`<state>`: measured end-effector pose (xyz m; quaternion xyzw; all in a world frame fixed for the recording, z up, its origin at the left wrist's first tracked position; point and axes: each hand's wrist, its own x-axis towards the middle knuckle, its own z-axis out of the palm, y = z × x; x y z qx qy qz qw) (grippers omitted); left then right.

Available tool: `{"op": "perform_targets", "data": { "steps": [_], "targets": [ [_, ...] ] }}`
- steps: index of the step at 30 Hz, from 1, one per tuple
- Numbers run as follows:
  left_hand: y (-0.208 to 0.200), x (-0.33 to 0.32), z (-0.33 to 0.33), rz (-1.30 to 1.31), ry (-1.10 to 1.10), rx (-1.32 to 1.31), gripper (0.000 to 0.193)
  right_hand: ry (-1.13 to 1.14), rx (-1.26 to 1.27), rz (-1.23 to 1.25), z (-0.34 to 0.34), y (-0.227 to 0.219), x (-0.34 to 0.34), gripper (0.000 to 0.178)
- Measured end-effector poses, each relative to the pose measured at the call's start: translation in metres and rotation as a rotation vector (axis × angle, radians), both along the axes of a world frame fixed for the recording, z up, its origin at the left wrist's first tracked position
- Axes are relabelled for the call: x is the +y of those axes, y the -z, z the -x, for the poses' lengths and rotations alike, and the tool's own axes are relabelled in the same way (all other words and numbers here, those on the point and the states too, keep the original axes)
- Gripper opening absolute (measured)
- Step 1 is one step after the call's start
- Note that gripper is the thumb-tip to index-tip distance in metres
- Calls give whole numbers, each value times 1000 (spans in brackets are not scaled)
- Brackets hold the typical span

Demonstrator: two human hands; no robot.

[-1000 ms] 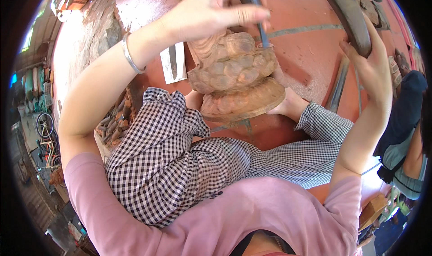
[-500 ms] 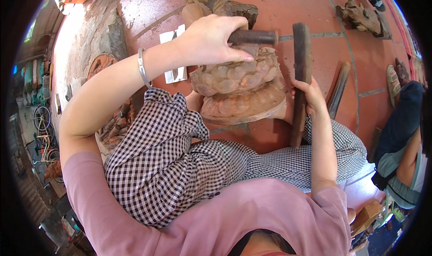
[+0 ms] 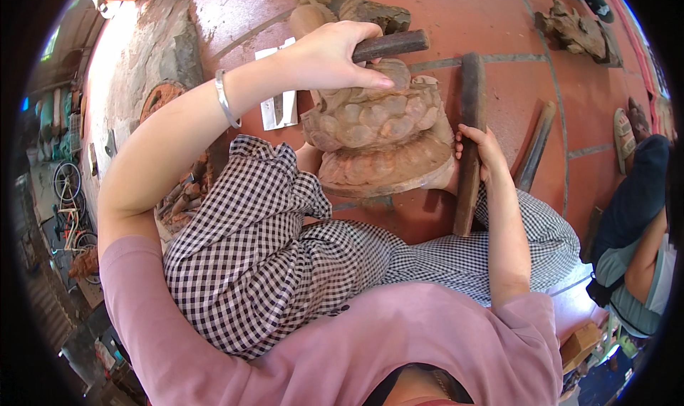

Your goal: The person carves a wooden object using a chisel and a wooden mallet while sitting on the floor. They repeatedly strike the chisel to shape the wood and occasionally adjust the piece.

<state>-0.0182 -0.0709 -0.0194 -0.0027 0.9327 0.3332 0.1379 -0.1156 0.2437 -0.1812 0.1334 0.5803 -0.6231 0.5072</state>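
Note:
A carved brown wooden piece (image 3: 377,131) with tiers of rounded, petal-like forms sits on the floor between my legs. My left hand (image 3: 331,58), with a silver bangle at the wrist, reaches over its top. The fingers wrap round a dark tool handle (image 3: 395,45), probably a chisel's, which points right; its working end is hidden. On the right side of the carving, my right hand (image 3: 484,149) grips a thick, dark wooden club (image 3: 472,114) near its middle. The club stands lengthwise in the picture, beside the carving.
A second wooden stick (image 3: 534,146) lies on the red tiles by my right knee. White paper (image 3: 285,110) is left of the carving. A log (image 3: 167,57) lies further left, a rough wood chunk (image 3: 576,32) far right. Another person (image 3: 634,213) sits at the right edge.
The handle in my left hand has swung, its free end rising and shifting slightly left. The club in my right hand has come a little down and left.

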Motion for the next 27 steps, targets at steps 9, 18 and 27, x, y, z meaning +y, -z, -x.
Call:
{"op": "perform_targets", "data": {
  "steps": [9,18,27],
  "targets": [
    [15,5,12,-252,-326,-155,68,23,0,22,2,4,1,18],
    [5,10,9,-505,-476,-84,54,46,-2,59,1,4,-1,15],
    [-17,7,24,-521,-523,34,39,-24,-13,66,2,7,1,16]
  ]
}}
